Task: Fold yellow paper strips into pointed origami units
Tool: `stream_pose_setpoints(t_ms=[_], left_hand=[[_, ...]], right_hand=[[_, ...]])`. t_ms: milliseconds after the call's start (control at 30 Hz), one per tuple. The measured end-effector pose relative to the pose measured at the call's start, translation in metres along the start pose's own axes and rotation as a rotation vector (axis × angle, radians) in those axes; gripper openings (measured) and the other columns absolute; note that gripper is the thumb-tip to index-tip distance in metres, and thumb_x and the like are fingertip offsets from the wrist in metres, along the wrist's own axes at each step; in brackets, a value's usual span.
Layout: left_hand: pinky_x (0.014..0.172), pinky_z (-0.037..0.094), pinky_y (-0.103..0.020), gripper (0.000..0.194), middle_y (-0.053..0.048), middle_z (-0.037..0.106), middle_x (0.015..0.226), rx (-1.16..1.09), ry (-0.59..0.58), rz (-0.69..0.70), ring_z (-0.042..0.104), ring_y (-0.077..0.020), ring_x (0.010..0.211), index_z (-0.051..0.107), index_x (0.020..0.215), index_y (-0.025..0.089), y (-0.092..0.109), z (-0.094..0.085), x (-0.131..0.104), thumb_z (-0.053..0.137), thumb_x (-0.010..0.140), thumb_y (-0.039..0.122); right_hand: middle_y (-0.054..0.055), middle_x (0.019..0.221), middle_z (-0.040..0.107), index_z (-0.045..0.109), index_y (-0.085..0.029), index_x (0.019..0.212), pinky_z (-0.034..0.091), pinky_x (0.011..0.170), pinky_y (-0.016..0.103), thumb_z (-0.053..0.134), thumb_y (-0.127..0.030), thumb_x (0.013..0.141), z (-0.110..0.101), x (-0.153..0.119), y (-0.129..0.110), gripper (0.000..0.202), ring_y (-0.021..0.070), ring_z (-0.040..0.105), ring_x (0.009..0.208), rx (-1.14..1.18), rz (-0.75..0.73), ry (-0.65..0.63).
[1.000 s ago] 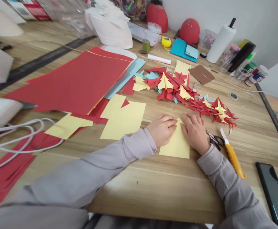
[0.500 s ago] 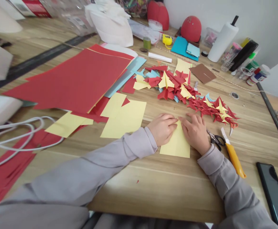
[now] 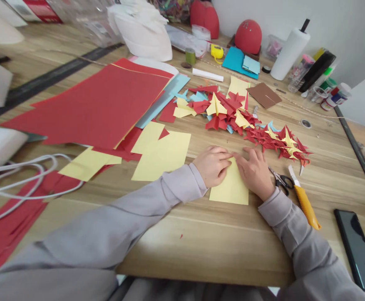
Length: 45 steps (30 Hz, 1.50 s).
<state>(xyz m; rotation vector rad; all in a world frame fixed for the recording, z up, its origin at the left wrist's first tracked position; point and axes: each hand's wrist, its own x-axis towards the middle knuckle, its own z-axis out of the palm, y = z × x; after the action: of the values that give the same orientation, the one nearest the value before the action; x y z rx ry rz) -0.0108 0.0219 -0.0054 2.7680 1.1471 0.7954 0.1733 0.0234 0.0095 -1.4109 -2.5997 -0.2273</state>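
A pale yellow sheet of paper (image 3: 229, 190) lies flat on the wooden table in front of me, its far end narrowed under my fingers. My left hand (image 3: 213, 166) grips its far left edge, fingers bent and together. From the other side my right hand (image 3: 254, 172) pinches the same far end, its fingertips close to those of the left. The fingers hide the very tip of the sheet. Just beyond lies a long heap of small folded paper planes (image 3: 229, 108), mostly red with some yellow and light blue.
Black scissors (image 3: 282, 180) and an orange-handled utility knife (image 3: 306, 202) lie right of my right hand, a phone (image 3: 354, 248) farther right. Yellow sheets (image 3: 166, 161) and large red sheets (image 3: 104, 100) spread leftward. A white cable (image 3: 29, 196) loops at far left.
The view has shifted slightly. Both hands stay at the far end of the yellow paper, with hardly any movement of the fingers.
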Motion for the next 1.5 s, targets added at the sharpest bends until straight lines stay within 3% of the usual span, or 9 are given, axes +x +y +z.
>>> stream_pose_setpoints(t_ms=[267,467,633,800,967,1067,1167,1300,1500], left_hand=[[0.091,0.041,-0.043,0.027,-0.007,0.065,0.109,0.029,-0.053,0.038,0.052,-0.025,0.104,0.067,0.096,0.014,-0.001,-0.002,-0.003,0.049,0.076,0.019],[0.098,0.033,-0.052,0.033,-0.006,0.065,0.111,0.081,-0.068,0.045,0.048,-0.0265,0.111,0.063,0.106,0.017,-0.003,-0.01,-0.027,0.045,0.079,0.018],[0.095,0.035,-0.051,0.03,-0.007,0.067,0.107,0.073,-0.025,0.007,0.052,-0.0233,0.102,0.064,0.104,0.019,0.001,-0.018,-0.044,0.046,0.081,0.02],[0.086,0.043,-0.043,0.021,-0.006,0.07,0.076,0.082,0.06,0.019,0.056,-0.0208,0.086,0.068,0.077,0.017,0.001,-0.029,-0.031,0.048,0.081,0.02],[0.089,0.044,-0.04,0.028,-0.01,0.064,0.108,0.101,0.058,0.143,0.052,-0.0217,0.105,0.065,0.097,0.014,0.0,-0.013,-0.004,0.043,0.08,0.016],[0.088,0.044,-0.038,0.026,-0.01,0.068,0.093,0.147,0.005,0.159,0.059,-0.0195,0.093,0.065,0.094,0.013,0.002,-0.009,-0.002,0.042,0.082,0.017],[0.087,0.042,-0.041,0.026,-0.005,0.062,0.059,0.232,0.049,0.058,0.058,-0.0165,0.063,0.067,0.078,0.015,0.004,-0.021,-0.009,0.042,0.084,0.02],[0.08,0.042,-0.039,0.027,-0.007,0.063,0.064,0.234,0.022,-0.046,0.058,-0.0183,0.067,0.067,0.08,0.016,0.003,-0.031,-0.008,0.041,0.084,0.021],[0.076,0.042,-0.036,0.022,-0.012,0.062,0.085,0.034,-0.172,-0.432,0.057,-0.0232,0.083,0.066,0.085,0.013,0.001,0.004,0.024,0.05,0.079,0.028]], right_hand=[[0.012,0.117,0.049,0.052,-0.028,0.122,0.033,0.084,0.04,0.032,-0.028,0.092,-0.004,0.001,-0.004,0.036,0.027,0.041,0.105,-0.069,0.011,-0.051],[0.012,0.12,0.049,0.051,-0.027,0.123,0.033,0.085,0.041,0.032,-0.028,0.092,-0.004,-0.001,-0.005,0.036,0.0271,0.041,0.108,-0.047,0.031,-0.067],[0.013,0.12,0.049,0.052,-0.028,0.122,0.032,0.088,0.042,0.033,-0.027,0.092,-0.001,-0.001,-0.004,0.036,0.0272,0.041,0.11,-0.018,0.052,-0.06],[0.013,0.115,0.051,0.053,-0.028,0.122,0.032,0.087,0.042,0.034,-0.028,0.092,-0.001,-0.001,-0.004,0.036,0.0272,0.042,0.108,0.005,0.055,-0.06],[0.013,0.112,0.053,0.055,-0.028,0.119,0.033,0.085,0.041,0.033,-0.029,0.092,0.0,-0.002,-0.005,0.035,0.0272,0.044,0.105,-0.008,0.055,-0.026],[0.012,0.112,0.052,0.055,-0.029,0.119,0.033,0.085,0.041,0.033,-0.029,0.092,0.0,-0.004,-0.005,0.034,0.0264,0.045,0.104,-0.005,0.058,-0.017],[0.013,0.112,0.052,0.054,-0.03,0.12,0.033,0.086,0.041,0.034,-0.029,0.091,0.0,-0.004,-0.005,0.034,0.0261,0.044,0.105,0.01,0.041,-0.009],[0.013,0.111,0.052,0.056,-0.029,0.117,0.033,0.086,0.041,0.033,-0.028,0.092,0.001,-0.003,-0.006,0.034,0.0262,0.043,0.105,0.018,0.065,0.008],[0.012,0.112,0.053,0.054,-0.029,0.119,0.034,0.088,0.041,0.036,-0.027,0.091,0.002,-0.003,-0.007,0.034,0.0255,0.045,0.107,0.047,0.07,0.033]])
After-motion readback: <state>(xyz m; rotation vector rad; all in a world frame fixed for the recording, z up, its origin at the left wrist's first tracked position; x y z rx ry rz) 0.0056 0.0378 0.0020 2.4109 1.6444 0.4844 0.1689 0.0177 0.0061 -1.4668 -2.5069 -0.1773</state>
